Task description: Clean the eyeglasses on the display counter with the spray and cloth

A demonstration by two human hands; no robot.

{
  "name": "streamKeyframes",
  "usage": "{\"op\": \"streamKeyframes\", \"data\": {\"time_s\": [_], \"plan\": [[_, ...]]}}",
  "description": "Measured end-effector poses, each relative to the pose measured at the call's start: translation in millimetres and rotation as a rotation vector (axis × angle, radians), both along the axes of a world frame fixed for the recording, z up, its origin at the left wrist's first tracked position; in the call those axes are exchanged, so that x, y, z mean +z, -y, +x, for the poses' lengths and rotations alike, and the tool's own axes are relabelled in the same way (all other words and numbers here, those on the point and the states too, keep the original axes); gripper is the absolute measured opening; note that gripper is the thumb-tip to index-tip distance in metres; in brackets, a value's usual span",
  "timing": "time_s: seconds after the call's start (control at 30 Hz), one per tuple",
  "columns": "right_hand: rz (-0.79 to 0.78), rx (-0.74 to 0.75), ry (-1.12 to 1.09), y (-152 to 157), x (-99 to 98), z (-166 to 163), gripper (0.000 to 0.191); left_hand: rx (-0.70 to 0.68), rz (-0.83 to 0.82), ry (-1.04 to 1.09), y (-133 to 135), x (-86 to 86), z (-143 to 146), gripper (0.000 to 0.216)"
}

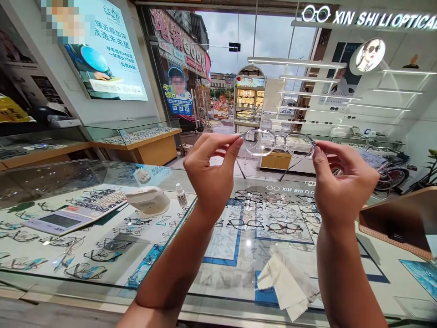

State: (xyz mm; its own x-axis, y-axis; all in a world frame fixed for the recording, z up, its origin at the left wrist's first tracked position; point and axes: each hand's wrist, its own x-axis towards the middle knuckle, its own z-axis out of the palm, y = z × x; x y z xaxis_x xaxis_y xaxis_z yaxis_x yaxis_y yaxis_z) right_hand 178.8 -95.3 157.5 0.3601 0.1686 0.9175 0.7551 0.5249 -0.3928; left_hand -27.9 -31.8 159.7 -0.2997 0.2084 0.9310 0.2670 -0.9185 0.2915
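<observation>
Over a glass counter [232, 280], two closed grips, left hand [214, 169] and right hand [341, 184], pinch one eyeglass frame [280, 137]

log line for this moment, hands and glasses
left hand: pinches clear glasses at left end | right hand: pinches right end | clear glasses: held up, unfolded | cloth: on glass counter
</observation>
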Motion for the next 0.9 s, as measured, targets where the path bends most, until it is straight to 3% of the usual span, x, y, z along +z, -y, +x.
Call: {"op": "streamKeyframes", "data": {"time_s": [0.4,0.9], "plan": [[-0.030,0.070,-0.022,-15,-6.7,4,0.020,0.002,-0.069,-0.028,-21,-8.7,2,0.008],[-0.059,0.112,-0.036,-22,-9.2,9,0.019,0.009,-0.050,-0.013,-20,-9.0,4,0.007]]}}
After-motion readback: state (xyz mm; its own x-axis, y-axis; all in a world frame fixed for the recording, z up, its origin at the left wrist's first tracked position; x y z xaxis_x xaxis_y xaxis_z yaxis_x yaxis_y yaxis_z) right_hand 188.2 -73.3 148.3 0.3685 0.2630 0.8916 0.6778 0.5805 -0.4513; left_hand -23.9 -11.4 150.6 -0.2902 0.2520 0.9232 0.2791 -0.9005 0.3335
